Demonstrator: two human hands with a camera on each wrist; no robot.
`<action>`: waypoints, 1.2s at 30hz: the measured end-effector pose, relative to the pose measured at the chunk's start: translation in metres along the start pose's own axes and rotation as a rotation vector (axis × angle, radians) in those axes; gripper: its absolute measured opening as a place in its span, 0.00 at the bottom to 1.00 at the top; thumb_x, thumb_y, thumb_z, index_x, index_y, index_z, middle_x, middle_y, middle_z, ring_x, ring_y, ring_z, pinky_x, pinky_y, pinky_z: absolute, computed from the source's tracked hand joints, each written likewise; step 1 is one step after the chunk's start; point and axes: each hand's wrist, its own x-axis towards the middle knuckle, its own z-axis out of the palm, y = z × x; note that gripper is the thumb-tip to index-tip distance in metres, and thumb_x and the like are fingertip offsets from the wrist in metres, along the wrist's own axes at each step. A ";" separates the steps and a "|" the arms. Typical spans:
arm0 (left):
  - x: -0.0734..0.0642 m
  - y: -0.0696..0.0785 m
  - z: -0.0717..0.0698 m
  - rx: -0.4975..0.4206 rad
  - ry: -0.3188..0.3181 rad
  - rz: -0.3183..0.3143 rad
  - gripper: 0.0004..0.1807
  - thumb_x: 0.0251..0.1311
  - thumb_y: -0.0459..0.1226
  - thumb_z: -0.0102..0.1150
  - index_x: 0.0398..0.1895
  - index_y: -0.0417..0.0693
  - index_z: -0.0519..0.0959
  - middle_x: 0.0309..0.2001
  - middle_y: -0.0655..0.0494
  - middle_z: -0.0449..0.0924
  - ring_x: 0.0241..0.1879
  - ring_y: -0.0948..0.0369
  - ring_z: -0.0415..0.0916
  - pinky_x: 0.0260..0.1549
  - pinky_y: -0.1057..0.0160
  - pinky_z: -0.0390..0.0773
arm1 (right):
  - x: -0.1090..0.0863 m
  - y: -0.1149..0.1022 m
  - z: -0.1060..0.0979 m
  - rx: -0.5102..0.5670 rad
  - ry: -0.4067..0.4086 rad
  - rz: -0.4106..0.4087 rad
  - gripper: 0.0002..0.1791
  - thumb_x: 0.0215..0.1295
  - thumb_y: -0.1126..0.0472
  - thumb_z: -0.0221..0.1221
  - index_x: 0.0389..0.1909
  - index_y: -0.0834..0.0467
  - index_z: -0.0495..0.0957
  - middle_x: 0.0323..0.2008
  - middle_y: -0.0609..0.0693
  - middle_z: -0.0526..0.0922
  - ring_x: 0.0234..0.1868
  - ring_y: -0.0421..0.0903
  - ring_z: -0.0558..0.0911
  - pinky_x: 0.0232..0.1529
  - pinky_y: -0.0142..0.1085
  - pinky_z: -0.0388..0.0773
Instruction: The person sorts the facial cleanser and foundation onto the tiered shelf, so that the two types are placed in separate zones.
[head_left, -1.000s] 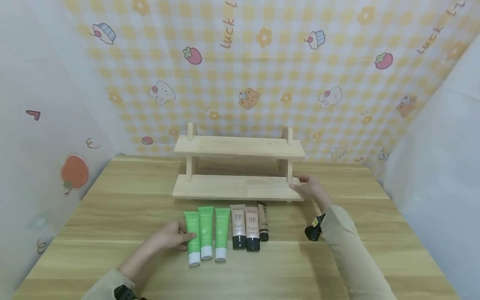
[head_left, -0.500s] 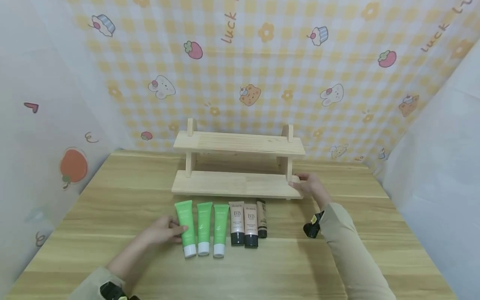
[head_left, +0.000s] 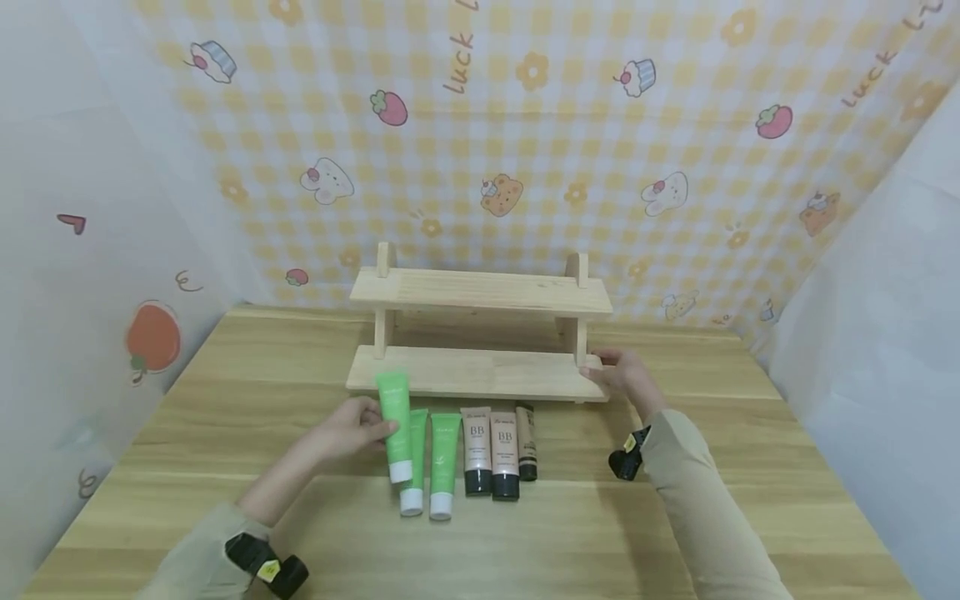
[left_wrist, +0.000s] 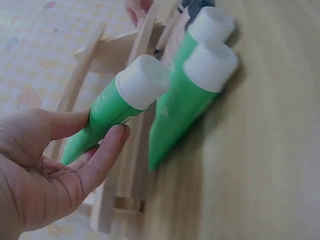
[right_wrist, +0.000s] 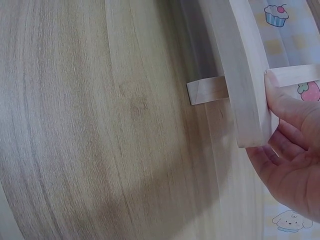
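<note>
My left hand (head_left: 351, 435) pinches a green squeeze tube (head_left: 396, 417) with a white cap between thumb and fingers. In the left wrist view this tube (left_wrist: 102, 107) is off the table, cap toward the camera. From the head view it overlaps a second green tube (head_left: 416, 479), and a third green tube (head_left: 446, 458) lies beside that one. At the right end of a two-tier wooden shelf (head_left: 450, 372), my right hand (head_left: 625, 379) grips the lower board. The right wrist view shows my thumb on top of that board (right_wrist: 245, 75) and fingers beneath it.
Two pinkish BB cream tubes (head_left: 477, 450) with black caps lie right of the green ones. A slimmer tan tube (head_left: 527, 442) with a black cap lies beside them. Behind the shelf stands a checked backdrop (head_left: 480, 125), with a white side panel (head_left: 885, 275) to the right.
My left hand has lifted the leftmost green tube off the table and carried it forward and right, toward the shelf's lower board. The right hand keeps its grip on the shelf.
</note>
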 end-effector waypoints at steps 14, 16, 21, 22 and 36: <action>0.036 0.046 -0.003 0.108 0.040 0.039 0.28 0.61 0.40 0.53 0.56 0.25 0.61 0.49 0.33 0.74 0.41 0.52 0.79 0.42 0.58 0.81 | 0.001 0.000 0.002 0.027 0.017 -0.018 0.35 0.60 0.53 0.58 0.66 0.61 0.59 0.65 0.65 0.60 0.66 0.61 0.60 0.66 0.50 0.60; 0.040 0.051 -0.002 0.129 0.038 0.038 0.29 0.62 0.41 0.53 0.57 0.26 0.61 0.49 0.34 0.74 0.42 0.51 0.79 0.43 0.58 0.81 | 0.002 0.000 0.002 0.037 0.018 -0.017 0.35 0.60 0.54 0.58 0.65 0.62 0.59 0.65 0.65 0.61 0.65 0.61 0.62 0.66 0.49 0.61; 0.049 0.065 0.002 0.167 0.044 0.067 0.29 0.62 0.41 0.53 0.58 0.28 0.61 0.49 0.36 0.75 0.43 0.50 0.78 0.44 0.56 0.80 | 0.003 0.001 0.001 0.036 0.030 -0.011 0.35 0.60 0.55 0.59 0.65 0.63 0.59 0.64 0.65 0.62 0.64 0.60 0.64 0.65 0.47 0.64; 0.050 0.068 0.003 0.182 0.055 0.078 0.29 0.62 0.42 0.53 0.58 0.28 0.62 0.49 0.37 0.75 0.43 0.51 0.78 0.44 0.56 0.80 | 0.004 0.001 0.001 0.030 0.035 -0.011 0.34 0.60 0.55 0.59 0.65 0.63 0.59 0.64 0.65 0.63 0.64 0.59 0.64 0.65 0.47 0.64; 0.086 0.118 0.006 0.154 0.146 0.164 0.25 0.62 0.41 0.53 0.57 0.37 0.63 0.48 0.45 0.75 0.46 0.53 0.76 0.44 0.60 0.79 | 0.003 -0.002 0.003 0.015 0.047 0.011 0.34 0.59 0.55 0.60 0.64 0.63 0.61 0.62 0.66 0.65 0.62 0.58 0.67 0.62 0.46 0.67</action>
